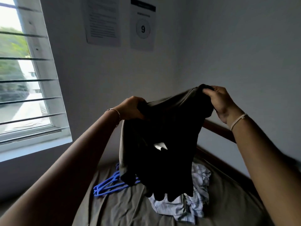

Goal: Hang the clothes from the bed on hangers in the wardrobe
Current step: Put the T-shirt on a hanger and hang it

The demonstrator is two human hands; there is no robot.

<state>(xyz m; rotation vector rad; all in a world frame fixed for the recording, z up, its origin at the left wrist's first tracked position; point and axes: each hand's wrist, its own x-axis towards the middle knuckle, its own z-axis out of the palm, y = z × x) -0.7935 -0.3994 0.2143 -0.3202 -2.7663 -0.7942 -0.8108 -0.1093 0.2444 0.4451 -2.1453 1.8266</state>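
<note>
A dark garment hangs in the air above the bed, spread between both hands. My left hand grips its upper left edge and my right hand grips its upper right corner, a little higher. The cloth's lower end dangles just over a crumpled white and blue checked garment lying on the olive sheet. Several blue plastic hangers lie on the bed to the left, partly hidden behind the dark garment. The wardrobe is out of view.
A barred window fills the left side. Two printed sheets hang on the wall ahead. A wooden bed rail runs along the right wall behind my right forearm.
</note>
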